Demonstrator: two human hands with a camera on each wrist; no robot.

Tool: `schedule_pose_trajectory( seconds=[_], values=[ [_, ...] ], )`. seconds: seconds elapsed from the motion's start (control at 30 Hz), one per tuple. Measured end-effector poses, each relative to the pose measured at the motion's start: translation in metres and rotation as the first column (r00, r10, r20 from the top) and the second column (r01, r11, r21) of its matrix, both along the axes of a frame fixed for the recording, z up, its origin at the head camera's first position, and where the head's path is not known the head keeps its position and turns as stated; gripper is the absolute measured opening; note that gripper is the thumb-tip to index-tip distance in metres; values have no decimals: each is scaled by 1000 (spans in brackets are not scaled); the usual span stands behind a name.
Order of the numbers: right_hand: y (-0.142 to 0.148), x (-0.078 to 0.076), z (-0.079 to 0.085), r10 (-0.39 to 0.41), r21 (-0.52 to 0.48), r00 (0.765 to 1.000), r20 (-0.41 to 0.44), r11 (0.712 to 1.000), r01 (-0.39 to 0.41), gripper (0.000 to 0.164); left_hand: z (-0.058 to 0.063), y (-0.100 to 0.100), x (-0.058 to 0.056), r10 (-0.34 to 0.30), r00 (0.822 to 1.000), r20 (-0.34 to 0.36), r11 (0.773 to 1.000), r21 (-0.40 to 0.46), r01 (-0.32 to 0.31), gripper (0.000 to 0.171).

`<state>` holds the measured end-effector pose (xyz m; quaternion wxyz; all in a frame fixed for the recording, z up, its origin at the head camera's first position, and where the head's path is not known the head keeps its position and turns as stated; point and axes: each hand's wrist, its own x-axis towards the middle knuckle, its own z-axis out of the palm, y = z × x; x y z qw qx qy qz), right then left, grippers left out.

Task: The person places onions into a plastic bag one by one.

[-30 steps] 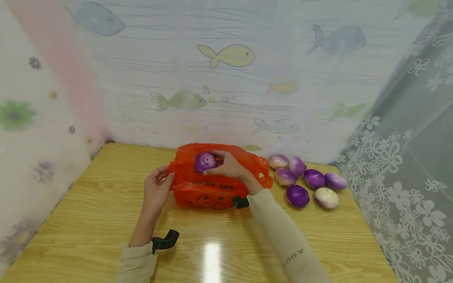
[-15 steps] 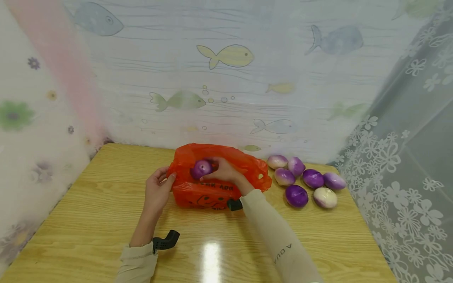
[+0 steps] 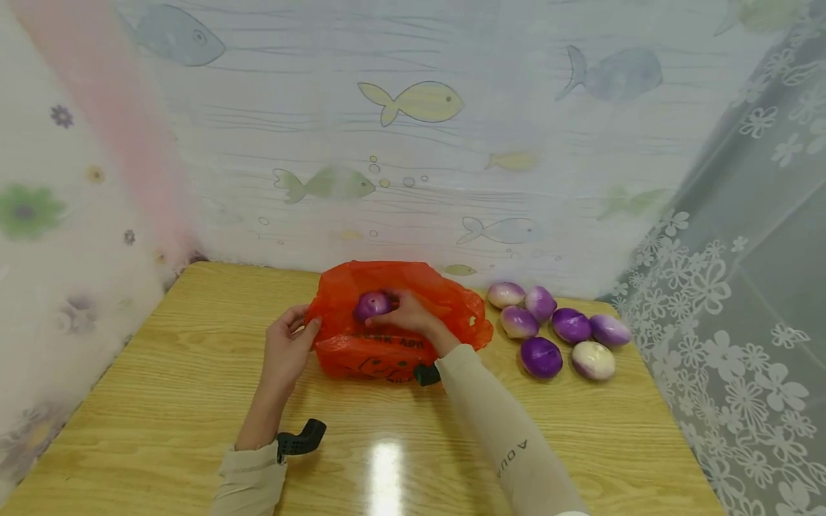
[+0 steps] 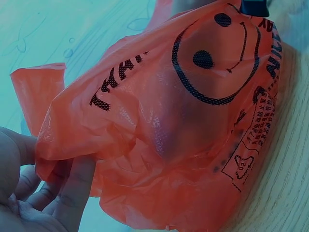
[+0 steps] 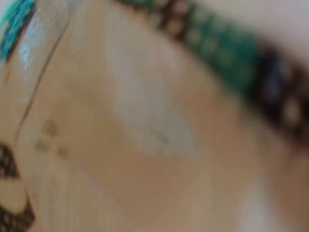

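A red plastic bag (image 3: 393,358) with a printed smiling face lies on the table in the head view. My left hand (image 3: 289,347) pinches its left edge between thumb and fingers. In the left wrist view, fingers (image 4: 79,186) of that hand hold the crumpled red plastic (image 4: 130,145), and a dark shape shows through the film. My right hand (image 3: 409,315) grips a shiny purple onion (image 3: 372,307) at the bag's mouth, fingers partly hidden. Only blurred bag film (image 5: 145,121) fills the right wrist view.
Several purple and white onions (image 3: 542,357) lie in a group to the right of the bag. The wooden table (image 3: 161,394) meets a fish-patterned wall covering (image 3: 413,179) behind. A lace-patterned curtain (image 3: 742,344) hangs along the right edge.
My right hand has moved the onion slightly down and left, deeper into the bag's mouth. The left hand keeps its hold on the bag's edge, nearly still.
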<state>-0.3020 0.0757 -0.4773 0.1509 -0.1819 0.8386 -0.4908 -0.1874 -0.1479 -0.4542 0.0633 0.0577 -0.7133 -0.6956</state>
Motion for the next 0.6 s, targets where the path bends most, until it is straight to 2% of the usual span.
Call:
schedule_pose_trajectory(
  seconds=[0.27,0.43,0.6],
  values=[
    [-5,-5,-5,-64,-37,998,15,997,65,77,1,1,0,2,1000,-2,1000,4,-2,30],
    [-6,-4,-3,-31,-79,998,47,996,35,76,3,3,1,-5,1000,-3,1000,8,5,30],
    [-7,-2,-1,-18,-50,999,50,999,20,76,4,3,2,-9,1000,20,1000,-7,9,33]
  ],
)
